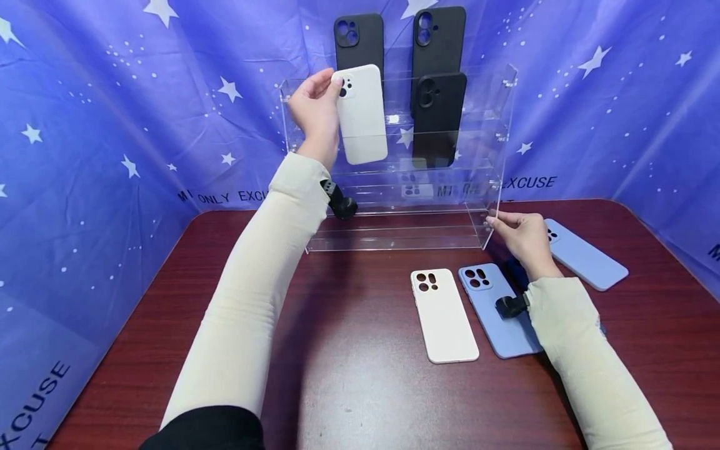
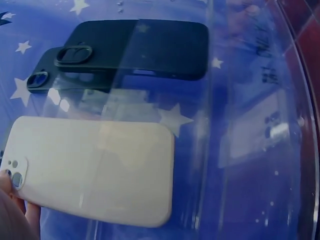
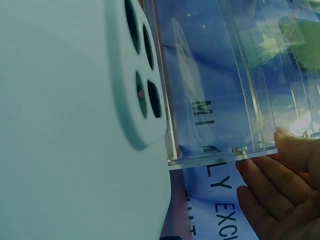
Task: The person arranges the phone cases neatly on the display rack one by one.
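A white phone case (image 1: pixel 365 115) stands in an upper tier of the clear acrylic display rack (image 1: pixel 394 240), its lower part behind a transparent lip. My left hand (image 1: pixel 317 112) pinches that case by its upper left edge, near the camera cutout; in the left wrist view the thumb lies by the cutout of the white case (image 2: pixel 95 170). At the rack's lower right, my right hand (image 1: pixel 523 237) holds the edge of the side panel. The right wrist view shows the thumb on one side of the clear panel (image 3: pixel 215 162) and the fingers on the other.
Black phone cases (image 1: pixel 439 119) stand at the rack's right, with another black case (image 1: pixel 360 40) behind the white one. On the dark red table (image 1: pixel 349 375) lie a cream case (image 1: pixel 444 319), a blue case (image 1: pixel 497 319) under my right wrist, and another blue case (image 1: pixel 587 253).
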A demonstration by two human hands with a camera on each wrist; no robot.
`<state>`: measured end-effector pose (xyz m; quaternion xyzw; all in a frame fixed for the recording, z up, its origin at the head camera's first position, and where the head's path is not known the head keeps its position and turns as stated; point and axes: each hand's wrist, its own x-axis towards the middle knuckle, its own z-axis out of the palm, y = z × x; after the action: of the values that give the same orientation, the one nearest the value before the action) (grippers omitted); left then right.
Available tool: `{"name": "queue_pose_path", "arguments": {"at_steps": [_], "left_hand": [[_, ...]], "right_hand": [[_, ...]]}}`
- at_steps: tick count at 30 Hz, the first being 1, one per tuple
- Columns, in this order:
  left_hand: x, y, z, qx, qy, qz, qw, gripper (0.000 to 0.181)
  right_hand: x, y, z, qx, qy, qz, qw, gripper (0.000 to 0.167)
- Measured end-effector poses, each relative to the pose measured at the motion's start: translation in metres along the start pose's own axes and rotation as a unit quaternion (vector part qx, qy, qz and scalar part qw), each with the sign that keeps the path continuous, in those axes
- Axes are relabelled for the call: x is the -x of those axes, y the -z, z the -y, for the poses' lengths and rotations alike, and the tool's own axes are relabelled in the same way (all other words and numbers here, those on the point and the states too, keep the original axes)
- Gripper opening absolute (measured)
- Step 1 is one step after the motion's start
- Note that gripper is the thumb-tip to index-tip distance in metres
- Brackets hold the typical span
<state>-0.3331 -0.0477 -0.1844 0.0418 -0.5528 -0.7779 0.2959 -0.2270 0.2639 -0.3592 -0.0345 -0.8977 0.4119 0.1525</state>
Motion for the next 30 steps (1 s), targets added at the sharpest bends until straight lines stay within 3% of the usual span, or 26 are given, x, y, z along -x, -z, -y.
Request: {"name": "queue_pose_path", "arguments": {"at_steps": [9, 12, 19, 25, 30], "left_hand": [[0.003, 0.004, 0.009, -0.051, 0.003, 0.013, 0.9986, 0.02], [0.003, 0.005, 0.011, -0.057, -0.01, 0.014, 0.9982, 0.02], [0.004, 0.005, 0.016, -0.117, -0.055, -0.006, 0.9916, 0.02], [0.004, 0.007, 0.02, -0.117, -0.055, -0.006, 0.9915, 0.022], [0.005, 0.012, 0.02, -0.091, -0.043, 0.016, 0.9948, 0.027]], "right_hand": [[-0.001, 0.0, 0.002, -0.008, -0.001, 0.004, 1.0, 0.039], [-0.001, 0.0, 0.002, -0.005, -0.002, 0.002, 1.0, 0.04], [-0.001, 0.001, 0.002, -0.007, -0.003, 0.0, 1.0, 0.038], [-0.001, 0.001, 0.002, -0.005, 0.001, 0.0, 1.0, 0.038], [0.001, 0.001, 0.0, -0.006, -0.006, 0.007, 0.9999, 0.04]]}}
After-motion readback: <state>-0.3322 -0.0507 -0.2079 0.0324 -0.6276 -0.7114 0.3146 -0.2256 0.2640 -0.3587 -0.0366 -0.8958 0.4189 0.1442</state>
